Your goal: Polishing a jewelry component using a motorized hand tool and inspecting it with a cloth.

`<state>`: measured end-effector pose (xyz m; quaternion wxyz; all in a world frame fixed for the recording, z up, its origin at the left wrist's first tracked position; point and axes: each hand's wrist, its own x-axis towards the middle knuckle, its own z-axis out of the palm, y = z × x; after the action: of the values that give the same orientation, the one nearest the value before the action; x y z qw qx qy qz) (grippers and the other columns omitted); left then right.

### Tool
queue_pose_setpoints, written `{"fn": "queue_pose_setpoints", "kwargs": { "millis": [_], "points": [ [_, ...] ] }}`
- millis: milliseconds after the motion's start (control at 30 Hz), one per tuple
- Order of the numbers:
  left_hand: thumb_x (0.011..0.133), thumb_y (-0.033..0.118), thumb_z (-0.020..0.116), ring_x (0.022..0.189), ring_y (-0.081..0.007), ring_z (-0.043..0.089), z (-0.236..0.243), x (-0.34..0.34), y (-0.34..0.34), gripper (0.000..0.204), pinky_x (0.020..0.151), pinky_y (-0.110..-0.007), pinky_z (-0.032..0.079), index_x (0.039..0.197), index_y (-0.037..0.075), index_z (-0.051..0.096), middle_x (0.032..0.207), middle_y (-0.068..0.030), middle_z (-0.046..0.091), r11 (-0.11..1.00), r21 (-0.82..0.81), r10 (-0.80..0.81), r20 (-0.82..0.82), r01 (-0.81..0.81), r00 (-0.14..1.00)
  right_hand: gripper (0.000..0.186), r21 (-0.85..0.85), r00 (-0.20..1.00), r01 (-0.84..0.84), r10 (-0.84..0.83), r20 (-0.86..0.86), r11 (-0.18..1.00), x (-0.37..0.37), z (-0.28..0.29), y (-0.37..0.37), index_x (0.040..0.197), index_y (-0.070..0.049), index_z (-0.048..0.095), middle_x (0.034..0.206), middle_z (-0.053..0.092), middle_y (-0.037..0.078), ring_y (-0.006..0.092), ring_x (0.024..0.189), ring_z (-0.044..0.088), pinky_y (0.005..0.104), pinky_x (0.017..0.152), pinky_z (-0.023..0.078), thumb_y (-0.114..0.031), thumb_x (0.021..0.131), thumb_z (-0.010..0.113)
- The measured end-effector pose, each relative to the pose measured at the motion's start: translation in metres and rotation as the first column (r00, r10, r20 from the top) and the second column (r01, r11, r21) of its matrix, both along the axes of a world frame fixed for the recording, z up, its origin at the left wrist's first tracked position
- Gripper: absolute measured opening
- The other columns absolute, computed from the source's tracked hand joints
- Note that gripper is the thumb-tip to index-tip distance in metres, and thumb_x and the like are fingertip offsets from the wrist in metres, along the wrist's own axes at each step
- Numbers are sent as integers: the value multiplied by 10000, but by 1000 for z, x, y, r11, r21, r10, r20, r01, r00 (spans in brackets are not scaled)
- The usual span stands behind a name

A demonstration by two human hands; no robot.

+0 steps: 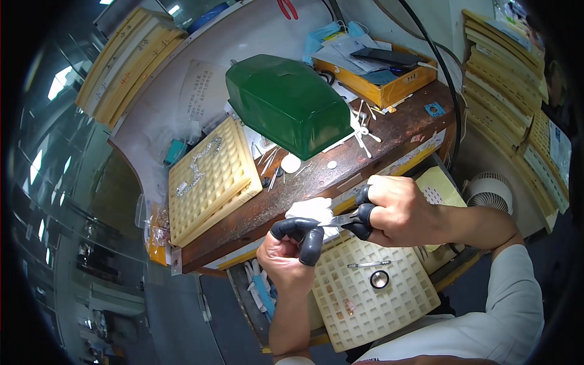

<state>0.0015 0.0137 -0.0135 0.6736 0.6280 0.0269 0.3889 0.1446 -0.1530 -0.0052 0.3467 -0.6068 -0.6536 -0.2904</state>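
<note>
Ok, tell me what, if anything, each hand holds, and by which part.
Right hand: a slim metal tool, held behind its pointed tip. Left hand: cannot be told.

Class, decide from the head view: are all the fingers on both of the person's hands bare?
No, black covers sheathe some fingers of the left hand and right hand.

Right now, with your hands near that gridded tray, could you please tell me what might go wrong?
The metal tool in the right hand points toward the black-covered fingers of the left hand, so a slip might nick them. Anything small dropped could settle in the hollows of the gridded tray. The round black-rimmed piece on that tray could slide if knocked.
</note>
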Motion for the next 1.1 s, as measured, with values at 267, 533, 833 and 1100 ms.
{"fn": "queue_pose_setpoints", "kwargs": {
  "millis": [267, 533, 833, 1100],
  "points": [
    [747, -91, 718, 724, -84, 608, 8, 2, -11, 201, 697, -203, 471, 910, -33, 615, 859, -87, 675, 999, -18, 44, -15, -44, 999, 293, 80, 988, -64, 74, -133, 995, 4, -17, 6, 601, -60, 473, 652, 466, 76, 260, 584, 517, 380, 488, 424, -83, 604, 765],
    [744, -70, 726, 712, -78, 590, 9, -1, -8, 191, 683, -200, 446, 895, -24, 617, 821, -68, 663, 999, 6, 53, -56, -53, 997, 293, 75, 989, -61, 70, -127, 995, 2, -17, 6, 598, -57, 468, 642, 453, 76, 257, 576, 514, 374, 478, 420, -74, 598, 760],
    [746, -72, 712, 724, -76, 586, 6, -1, -6, 180, 691, -202, 442, 901, -30, 629, 831, -64, 668, 1000, -4, 12, -52, -12, 999, 288, 64, 992, -45, 52, -111, 997, -1, -14, 2, 592, -59, 458, 634, 435, 72, 256, 565, 505, 376, 474, 412, -57, 581, 745],
    [749, -68, 716, 707, -66, 581, 5, 0, -7, 187, 678, -196, 440, 918, -38, 641, 835, -63, 676, 1000, 6, 26, -55, -25, 998, 289, 81, 993, -35, 43, -107, 996, 0, -16, 2, 587, -61, 456, 632, 435, 72, 255, 566, 506, 378, 475, 411, -61, 575, 744]
  ]
}}
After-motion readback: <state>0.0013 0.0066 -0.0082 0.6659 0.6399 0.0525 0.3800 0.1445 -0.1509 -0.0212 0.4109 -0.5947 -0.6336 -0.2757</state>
